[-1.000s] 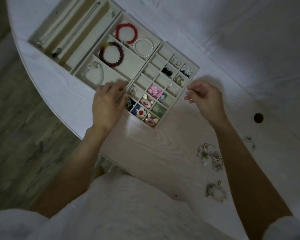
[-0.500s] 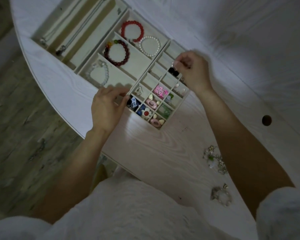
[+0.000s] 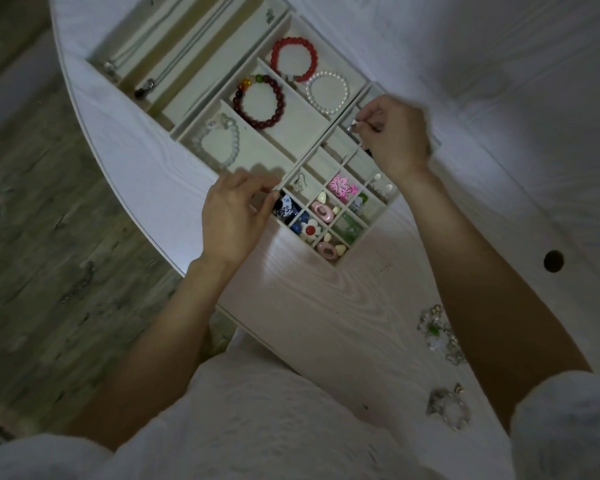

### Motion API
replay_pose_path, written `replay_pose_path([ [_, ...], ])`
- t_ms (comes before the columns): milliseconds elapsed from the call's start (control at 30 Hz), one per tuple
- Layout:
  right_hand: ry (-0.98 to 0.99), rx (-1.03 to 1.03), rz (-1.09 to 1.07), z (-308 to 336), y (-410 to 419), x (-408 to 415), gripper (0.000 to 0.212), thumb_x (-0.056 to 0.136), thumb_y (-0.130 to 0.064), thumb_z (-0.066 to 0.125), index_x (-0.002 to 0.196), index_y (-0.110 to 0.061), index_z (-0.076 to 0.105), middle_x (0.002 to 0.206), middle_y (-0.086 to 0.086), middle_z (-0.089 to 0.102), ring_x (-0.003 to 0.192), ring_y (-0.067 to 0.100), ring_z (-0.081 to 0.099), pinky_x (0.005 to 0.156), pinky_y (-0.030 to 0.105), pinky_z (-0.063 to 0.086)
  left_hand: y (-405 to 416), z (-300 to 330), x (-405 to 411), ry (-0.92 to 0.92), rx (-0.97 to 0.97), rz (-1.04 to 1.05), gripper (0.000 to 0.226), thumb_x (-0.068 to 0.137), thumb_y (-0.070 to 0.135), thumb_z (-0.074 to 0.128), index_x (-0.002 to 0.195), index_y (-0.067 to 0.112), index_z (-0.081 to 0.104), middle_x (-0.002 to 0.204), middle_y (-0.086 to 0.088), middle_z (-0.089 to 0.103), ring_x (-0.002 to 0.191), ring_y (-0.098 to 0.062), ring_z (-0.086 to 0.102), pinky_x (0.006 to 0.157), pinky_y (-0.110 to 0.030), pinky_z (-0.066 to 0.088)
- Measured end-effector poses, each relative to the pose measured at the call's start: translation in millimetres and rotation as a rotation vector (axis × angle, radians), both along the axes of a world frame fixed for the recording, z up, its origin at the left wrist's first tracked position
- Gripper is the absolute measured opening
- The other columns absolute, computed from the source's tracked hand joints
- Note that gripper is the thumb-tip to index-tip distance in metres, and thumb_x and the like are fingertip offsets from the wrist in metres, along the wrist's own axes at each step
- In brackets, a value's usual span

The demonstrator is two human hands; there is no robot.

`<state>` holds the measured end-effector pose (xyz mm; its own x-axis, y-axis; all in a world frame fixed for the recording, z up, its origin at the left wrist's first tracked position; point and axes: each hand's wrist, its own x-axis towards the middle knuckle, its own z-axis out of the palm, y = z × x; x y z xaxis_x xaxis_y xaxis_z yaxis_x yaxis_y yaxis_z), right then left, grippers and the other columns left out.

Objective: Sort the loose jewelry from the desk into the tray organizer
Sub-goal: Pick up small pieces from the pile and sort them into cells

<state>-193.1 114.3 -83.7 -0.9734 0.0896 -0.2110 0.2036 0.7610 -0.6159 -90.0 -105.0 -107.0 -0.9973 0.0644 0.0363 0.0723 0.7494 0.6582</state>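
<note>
A cream tray organizer (image 3: 326, 109) lies on the white desk, with bracelets in long slots and small pieces in a grid of little cells. My right hand (image 3: 394, 136) hovers over the far cells of the grid, its fingertips pinched on a small silver earring (image 3: 354, 123). Resting at the tray's near left corner, my left hand (image 3: 234, 216) has its fingers curled against the rim beside a dark blue piece (image 3: 284, 207). Two loose beaded pieces lie on the desk by my right forearm: a cluster with green (image 3: 437, 332) and a clear bracelet (image 3: 449, 407).
The desk's curved edge (image 3: 125, 202) drops to a wooden floor on the left. A round cable hole (image 3: 553, 260) sits in the desk to the right. Necklaces lie in the tray's far left slots (image 3: 146, 88). My white clothing fills the bottom of the view.
My right hand moved from beside the tray's right edge to over its far grid cells, holding a small earring there. My left hand stayed at the tray's near corner.
</note>
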Motion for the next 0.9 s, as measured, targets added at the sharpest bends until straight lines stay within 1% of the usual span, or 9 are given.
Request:
replay_pose_path([
  [67,0.039,0.103,0.038,3,-4,1,0.009,0.09,-0.016,0.061,0.097,-0.013,0.065,0.094,0.001,0.069,0.078,0.011,0.064,0.072,0.021,0.05,0,0,0,0.0,0.0,0.0,0.016,0.089,0.02,0.065,0.104,0.016,0.071,0.083,-0.004,0.065,0.075,-0.02,0.054,0.071,-0.03,0.041],
  [133,0.093,0.22,0.099,6,-5,2,0.009,0.092,-0.017,0.059,0.096,-0.012,0.064,0.094,0.002,0.068,0.076,0.008,0.059,0.07,0.02,0.046,0,1,0,0.005,-0.003,0.001,0.016,0.089,0.02,0.065,0.103,0.015,0.071,0.084,-0.004,0.065,0.074,-0.02,0.054,0.071,-0.031,0.042],
  [233,0.175,0.307,0.155,5,-1,5,0.008,0.093,-0.015,0.057,0.093,-0.01,0.063,0.091,0.004,0.067,0.074,0.008,0.053,0.067,0.02,0.039,0,1,0,0.017,-0.01,-0.002,0.016,0.089,0.019,0.065,0.102,0.014,0.071,0.084,-0.004,0.065,0.073,-0.021,0.054,0.07,-0.032,0.043],
  [367,0.284,0.327,0.147,0,10,6,0.008,0.088,-0.014,0.06,0.092,-0.01,0.065,0.097,0.009,0.061,0.091,0.02,0.055,0.069,0.029,0.045,1,2,0,0.013,-0.018,0.004,0.016,0.089,0.019,0.064,0.102,0.013,0.071,0.083,-0.005,0.065,0.073,-0.021,0.054,0.068,-0.033,0.043],
  [467,0.283,0.346,0.169,2,8,5,0.011,0.086,-0.018,0.065,0.093,-0.012,0.07,0.104,0.01,0.056,0.101,0.024,0.049,0.069,0.024,0.036,0,3,0,0.004,-0.017,0.002,0.016,0.089,0.019,0.064,0.102,0.014,0.071,0.085,-0.005,0.066,0.075,-0.021,0.054,0.07,-0.031,0.042],
  [633,0.257,0.388,0.235,1,-2,-3,0.019,0.086,-0.026,0.065,0.1,-0.014,0.071,0.107,0.006,0.055,0.103,0.022,0.046,0.077,0.02,0.031,0,4,-1,-0.005,-0.032,-0.01,0.016,0.09,0.019,0.064,0.103,0.014,0.071,0.085,-0.004,0.066,0.075,-0.02,0.054,0.07,-0.031,0.042],
  [767,0.232,0.46,0.241,-5,-8,-7,0.021,0.086,-0.028,0.065,0.099,-0.013,0.071,0.107,0.005,0.056,0.104,0.022,0.046,0.083,0.025,0.035,0,4,-1,-0.006,-0.035,-0.002,0.016,0.09,0.019,0.064,0.101,0.012,0.072,0.086,-0.005,0.066,0.078,-0.023,0.056,0.069,-0.034,0.044],
  [833,0.216,0.424,0.232,-5,-9,-7,0.018,0.085,-0.026,0.065,0.095,-0.013,0.071,0.106,0.005,0.056,0.104,0.021,0.047,0.081,0.023,0.035,1,4,-1,-0.002,-0.031,-0.002,0.016,0.089,0.019,0.065,0.102,0.012,0.071,0.086,-0.005,0.066,0.078,-0.022,0.055,0.069,-0.031,0.042],
  [900,0.178,0.323,0.223,-5,-5,-5,0.014,0.084,-0.023,0.065,0.094,-0.016,0.072,0.103,0.003,0.056,0.103,0.019,0.046,0.078,0.019,0.031,1,4,0,0.001,-0.028,0.0,0.016,0.089,0.019,0.065,0.102,0.012,0.071,0.085,-0.005,0.066,0.078,-0.021,0.054,0.069,-0.029,0.04],
])
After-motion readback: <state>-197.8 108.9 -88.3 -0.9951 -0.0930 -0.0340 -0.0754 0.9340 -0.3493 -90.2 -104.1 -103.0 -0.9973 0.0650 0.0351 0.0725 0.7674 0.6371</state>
